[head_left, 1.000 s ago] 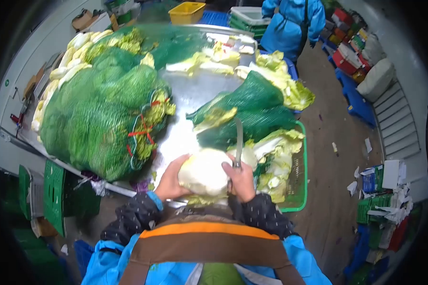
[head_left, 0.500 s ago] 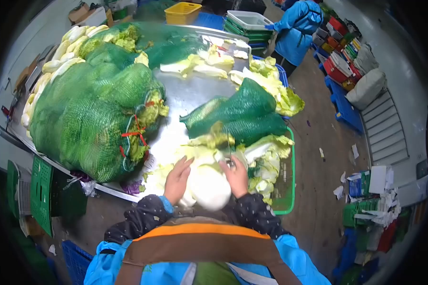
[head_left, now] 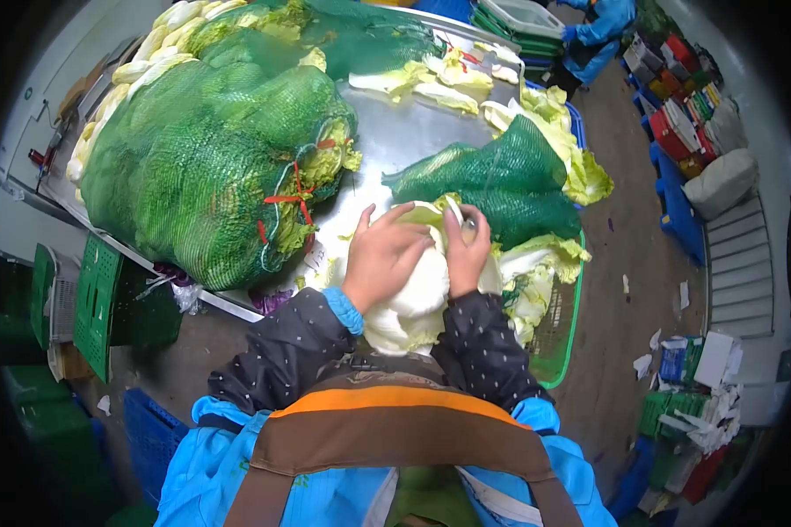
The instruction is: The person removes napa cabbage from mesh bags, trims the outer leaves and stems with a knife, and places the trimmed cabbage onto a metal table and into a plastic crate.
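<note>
A pale cabbage (head_left: 417,294) lies at the near edge of the metal table (head_left: 387,132), between my two hands. My left hand (head_left: 385,259) rests over its left side with the fingers spread. On the right, my right hand (head_left: 468,250) is closed at the cabbage's upper leaves, with something small and shiny partly visible at its fingers. Just beyond is a green mesh bag (head_left: 501,189). Loose cabbage leaves (head_left: 536,268) hang over a green crate (head_left: 578,316) to the right.
Large filled mesh bags (head_left: 193,167) cover the table's left side, with stacked cabbages (head_left: 141,75) behind. Trimmed leaves (head_left: 439,83) lie at the far side. A blue crate (head_left: 578,123) adjoins the right edge. A person in blue (head_left: 599,35) stands at the upper right.
My left hand has moved onto the cabbage with fingers spread, and my right hand has shifted to its top leaves. The view has shifted, so the table appears higher and farther right.
</note>
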A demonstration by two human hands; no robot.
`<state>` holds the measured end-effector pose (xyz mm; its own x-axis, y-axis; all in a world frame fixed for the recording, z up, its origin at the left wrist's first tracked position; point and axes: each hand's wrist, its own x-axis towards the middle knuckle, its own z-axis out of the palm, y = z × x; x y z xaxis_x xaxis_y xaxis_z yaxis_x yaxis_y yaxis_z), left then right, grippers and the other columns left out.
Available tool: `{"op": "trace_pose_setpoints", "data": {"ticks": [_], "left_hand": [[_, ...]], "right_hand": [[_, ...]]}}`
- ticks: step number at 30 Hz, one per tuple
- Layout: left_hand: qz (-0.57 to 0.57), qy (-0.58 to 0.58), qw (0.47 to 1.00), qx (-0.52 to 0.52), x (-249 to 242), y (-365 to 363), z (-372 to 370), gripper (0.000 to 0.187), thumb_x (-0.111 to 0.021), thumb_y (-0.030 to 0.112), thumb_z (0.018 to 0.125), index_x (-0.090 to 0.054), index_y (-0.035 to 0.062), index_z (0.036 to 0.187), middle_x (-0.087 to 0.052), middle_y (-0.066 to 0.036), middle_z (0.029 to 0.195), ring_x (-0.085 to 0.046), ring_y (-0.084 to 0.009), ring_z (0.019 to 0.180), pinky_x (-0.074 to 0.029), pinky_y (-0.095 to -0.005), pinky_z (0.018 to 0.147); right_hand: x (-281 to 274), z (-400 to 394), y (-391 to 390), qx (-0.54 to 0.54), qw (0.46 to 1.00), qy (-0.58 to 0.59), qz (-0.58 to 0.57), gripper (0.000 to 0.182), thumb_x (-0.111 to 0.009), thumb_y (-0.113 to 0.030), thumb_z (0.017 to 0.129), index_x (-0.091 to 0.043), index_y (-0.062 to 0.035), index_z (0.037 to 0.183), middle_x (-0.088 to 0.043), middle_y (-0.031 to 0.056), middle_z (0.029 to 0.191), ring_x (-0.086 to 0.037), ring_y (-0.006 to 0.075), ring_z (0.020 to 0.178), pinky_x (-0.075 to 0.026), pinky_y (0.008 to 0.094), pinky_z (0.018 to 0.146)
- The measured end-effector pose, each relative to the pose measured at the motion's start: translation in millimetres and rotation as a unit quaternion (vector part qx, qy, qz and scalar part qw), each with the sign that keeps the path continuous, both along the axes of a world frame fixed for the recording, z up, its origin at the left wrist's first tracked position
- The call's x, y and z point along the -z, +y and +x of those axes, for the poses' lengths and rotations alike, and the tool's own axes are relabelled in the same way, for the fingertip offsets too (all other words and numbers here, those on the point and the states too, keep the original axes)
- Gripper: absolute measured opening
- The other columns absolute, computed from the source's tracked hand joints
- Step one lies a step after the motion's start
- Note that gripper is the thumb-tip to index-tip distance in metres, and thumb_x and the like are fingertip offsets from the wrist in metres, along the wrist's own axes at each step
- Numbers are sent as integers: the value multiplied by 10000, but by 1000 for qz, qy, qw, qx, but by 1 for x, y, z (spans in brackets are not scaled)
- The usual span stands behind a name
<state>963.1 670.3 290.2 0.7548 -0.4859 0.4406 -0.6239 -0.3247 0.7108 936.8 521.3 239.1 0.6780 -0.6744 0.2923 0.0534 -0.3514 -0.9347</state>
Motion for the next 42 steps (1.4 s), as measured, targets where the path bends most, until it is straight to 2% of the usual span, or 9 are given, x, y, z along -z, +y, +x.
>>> {"op": "trace_pose_setpoints", "data": {"ticks": [6, 15, 20, 22, 26, 29, 30, 36, 42], "left_hand": [[65, -18, 985, -156, -31, -5, 0, 72, -645, 143, 761, -677, 80, 748, -664, -54, 878, -553, -239, 1070, -300, -414, 990], [79, 50, 991, -91, -10, 9, -40, 920, -820, 292, 531, -330, 0, 1253, -465, -170, 1198, -495, -307, 1087, -403, -384, 923], [-140, 216, 952, -164, 59, 22, -38, 918, -867, 260, 493, -374, 16, 1227, -536, -151, 1115, -544, -270, 1035, -438, -368, 889], [-120, 200, 962, -142, 37, 33, -28, 910, -872, 249, 488, -388, 14, 1222, -543, -143, 1116, -544, -253, 1039, -439, -354, 892], [-114, 204, 971, -54, 12, 53, -5, 865, -880, 224, 476, -445, 22, 1196, -563, -114, 1107, -538, -216, 1047, -431, -325, 907], [-260, 374, 884, 104, -23, 69, 24, 763, -831, 133, 547, -460, 20, 1204, -565, -76, 1102, -541, -184, 1016, -422, -327, 909], [-292, 419, 847, 150, -48, 75, 32, 748, -814, 109, 563, -455, 16, 1213, -566, -78, 1106, -542, -180, 1015, -426, -327, 901], [-390, 371, 806, 246, -147, 87, 89, 683, -764, 92, 612, -451, 25, 1215, -574, -83, 1108, -545, -181, 1031, -421, -335, 911], [-315, 150, 935, 60, -181, 50, 83, 641, -805, 89, 607, -476, 42, 1155, -589, -66, 1050, -563, -161, 958, -446, -306, 870]], "right_hand": [[-35, -44, 15, -33, 994, 14, -106, 191, -699, -156, 765, -640, -34, 899, -548, 72, 1006, -558, 172, 844, -458, 275, 671], [-52, -14, 9, -191, 977, 88, -47, 236, -724, -285, 738, -696, -91, 870, -578, 76, 1051, -555, 236, 910, -445, 331, 785], [-36, 4, 30, -122, 984, 126, 12, 258, -699, -354, 748, -702, -140, 892, -614, 18, 1084, -528, 228, 935, -425, 329, 825], [-54, -5, 41, -126, 976, 110, -142, 282, -654, -330, 805, -680, -108, 978, -598, 82, 1121, -583, 233, 960, -422, 321, 866], [-63, -1, 19, -231, 970, 29, -66, 290, -608, -312, 840, -657, -106, 1039, -632, 43, 1089, -564, 210, 970, -404, 309, 882], [-98, -19, -1, -234, 963, 23, 130, 389, -494, -372, 919, -615, -34, 1069, -630, 65, 1065, -562, 75, 670, -434, 183, 444], [-103, -25, -12, -209, 967, 30, 140, 407, -478, -378, 926, -599, -8, 1044, -630, 81, 1047, -543, 91, 577, -454, 191, 469], [-27, -63, -75, -115, 975, 177, -73, 175, -649, -169, 805, -630, -24, 900, -491, -51, 594, -416, 39, 530, -335, 213, 476], [-97, -84, -38, -159, 986, 2, -59, 610, -780, -87, 616, -525, 13, 1161, -579, 88, 981, -540, 120, 788, -431, 255, 766]]}}
